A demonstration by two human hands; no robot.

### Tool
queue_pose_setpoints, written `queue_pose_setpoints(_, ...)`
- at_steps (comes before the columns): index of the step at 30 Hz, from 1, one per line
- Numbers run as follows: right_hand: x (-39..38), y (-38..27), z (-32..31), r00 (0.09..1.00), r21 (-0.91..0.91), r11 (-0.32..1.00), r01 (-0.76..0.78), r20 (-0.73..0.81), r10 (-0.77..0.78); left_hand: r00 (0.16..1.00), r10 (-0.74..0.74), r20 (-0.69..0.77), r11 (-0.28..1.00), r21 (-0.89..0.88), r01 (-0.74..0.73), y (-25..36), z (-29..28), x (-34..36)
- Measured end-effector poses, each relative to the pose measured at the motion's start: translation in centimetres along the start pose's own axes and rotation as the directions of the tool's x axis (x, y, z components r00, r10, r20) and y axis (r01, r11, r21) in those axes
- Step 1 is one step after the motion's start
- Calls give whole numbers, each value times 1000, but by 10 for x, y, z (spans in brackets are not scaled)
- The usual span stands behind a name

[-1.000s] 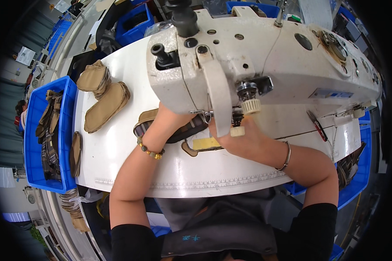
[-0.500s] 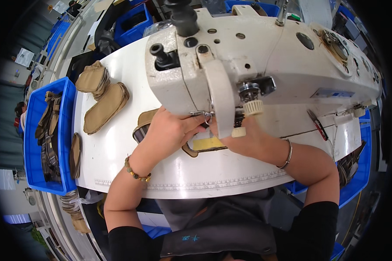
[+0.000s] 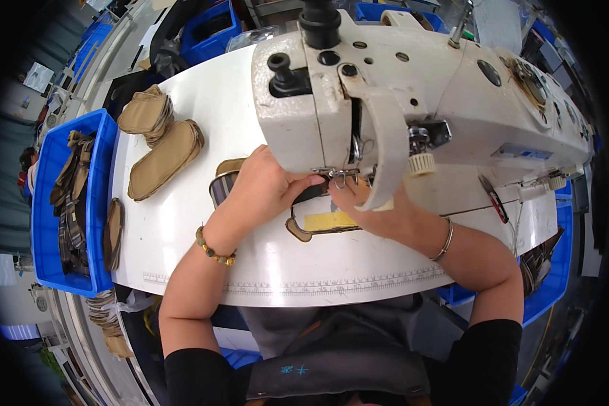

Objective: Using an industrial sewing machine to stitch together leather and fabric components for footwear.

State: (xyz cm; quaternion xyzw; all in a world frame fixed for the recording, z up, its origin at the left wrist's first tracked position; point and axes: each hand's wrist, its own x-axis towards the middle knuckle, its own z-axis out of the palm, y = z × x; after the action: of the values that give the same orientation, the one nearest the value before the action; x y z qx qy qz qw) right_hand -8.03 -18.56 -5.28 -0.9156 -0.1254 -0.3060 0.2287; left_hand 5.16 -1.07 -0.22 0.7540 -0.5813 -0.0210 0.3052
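Observation:
My left hand (image 3: 264,186) pinches a dark striped fabric piece (image 3: 222,191) with a tan top edge, just beside the presser foot (image 3: 338,172) of a white sewing machine (image 3: 287,128). My right hand (image 3: 392,220) is closed at the same piece under the machine head, its fingers partly hidden by the curved white lever (image 3: 392,149). Below the needle area lie a yellow strip (image 3: 328,220) and a small tan-edged piece (image 3: 298,230) on the white worktable (image 3: 183,250).
Stacked tan pieces (image 3: 166,159) lie left, beside a blue bin (image 3: 44,223) of striped pieces and a loose piece (image 3: 113,233). Red-handled snips (image 3: 495,203) lie right, near another bin (image 3: 555,284). A person (image 3: 28,166) sits far left.
My left hand has shifted up and in toward the needle, thumb at the presser foot. The machine appears further right, its white lever displaced rightward, exposing a dark slot.

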Motion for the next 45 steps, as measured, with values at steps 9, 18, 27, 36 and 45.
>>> queue_pose_setpoints(9,1,-5,0,989,38,999,-13,-149,18,998,25,-53,999,-19,-26,-1,2,4)
queue_pose_setpoints(18,-7,-22,-22,932,-427,829,361,197,-304,997,-35,-64,991,-130,26,-10,9,2)
queue_pose_setpoints(27,-9,-26,-20,931,-408,860,307,318,-182,999,8,-47,997,-70,-12,-10,9,-3)
queue_pose_setpoints(36,-7,-36,-27,958,-345,916,206,262,-117,985,-173,4,985,7,173,6,9,-3)
queue_pose_setpoints(45,-8,-31,-23,977,-173,969,175,153,-149,970,-244,-14,961,130,244,2,13,-8)
